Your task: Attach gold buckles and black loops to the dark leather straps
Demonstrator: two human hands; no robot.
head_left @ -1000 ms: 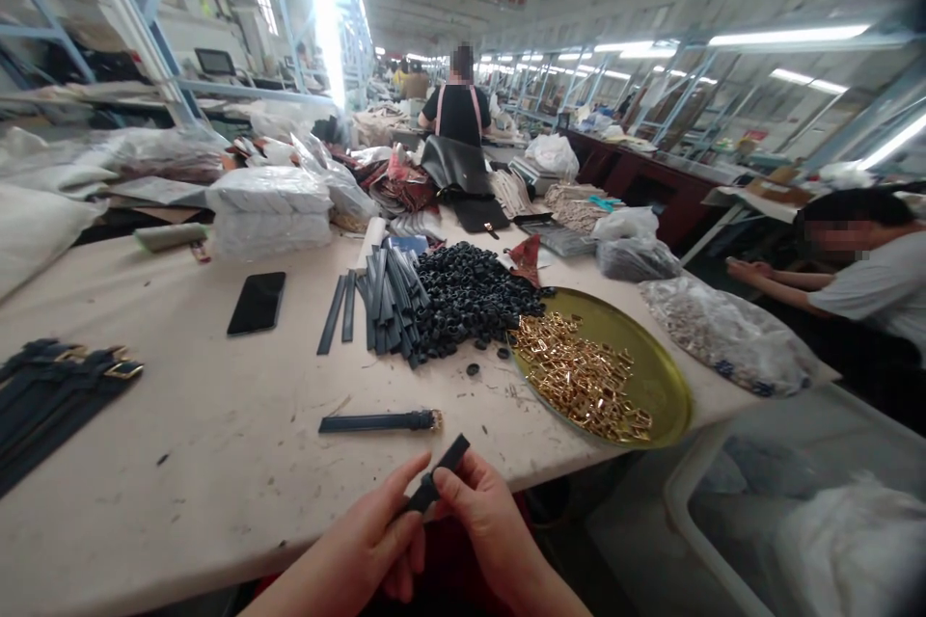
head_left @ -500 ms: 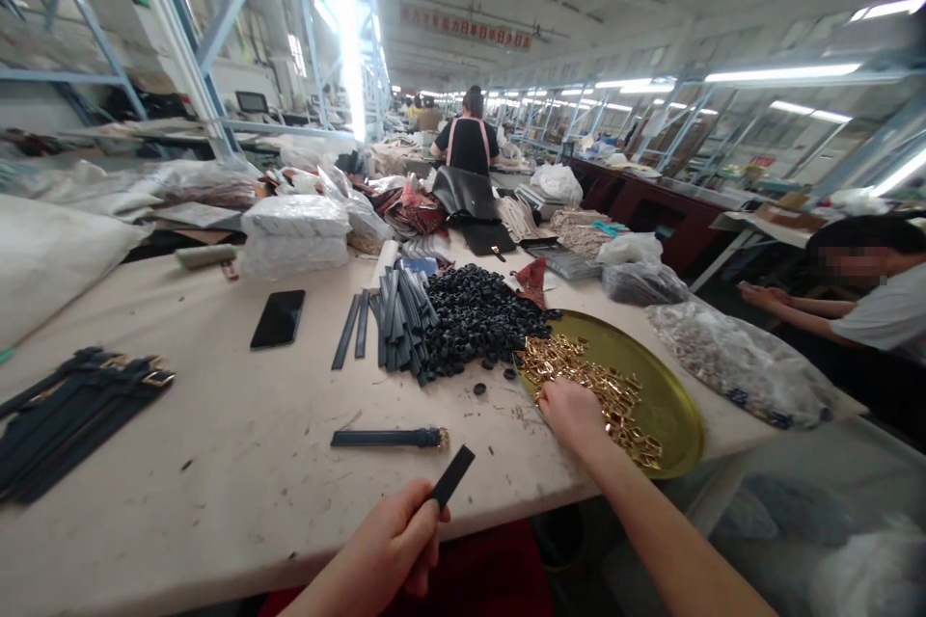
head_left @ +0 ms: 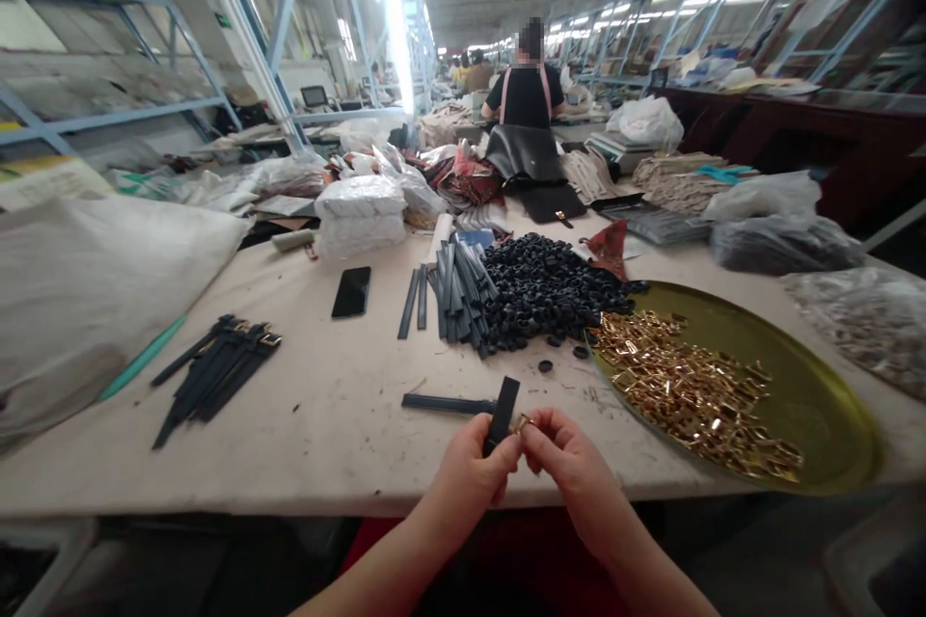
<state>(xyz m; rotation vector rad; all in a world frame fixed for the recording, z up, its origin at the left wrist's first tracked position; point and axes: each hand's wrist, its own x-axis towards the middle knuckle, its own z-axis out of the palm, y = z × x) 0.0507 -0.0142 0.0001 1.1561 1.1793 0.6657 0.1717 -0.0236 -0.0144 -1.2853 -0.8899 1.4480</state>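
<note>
A short dark strap [head_left: 504, 410] stands tilted up from my left hand [head_left: 477, 463], whose thumb and fingers are closed on it. Right beside it, my right hand [head_left: 560, 448] pinches a small gold buckle [head_left: 522, 423] near the strap. Behind my left hand another dark strap [head_left: 445, 403] lies flat on the table, its right end hidden. A gold-coloured round tray [head_left: 831, 405] on the right holds a heap of gold buckles [head_left: 680, 390]. Left of the tray are a pile of small black loops [head_left: 554, 294] and a bundle of dark strips [head_left: 457, 289].
Finished-looking straps with buckles [head_left: 228, 362] lie at the left of the table [head_left: 318, 443]. A black phone [head_left: 351, 292] is behind them. Plastic-wrapped packs [head_left: 362, 212] and a red scrap [head_left: 609, 249] lie farther back. A person [head_left: 527, 92] sits beyond, facing away.
My right hand has left the tray and come beside my left hand, now with a buckle. The strap in my left hand is more upright. The view has turned and shifted.
</note>
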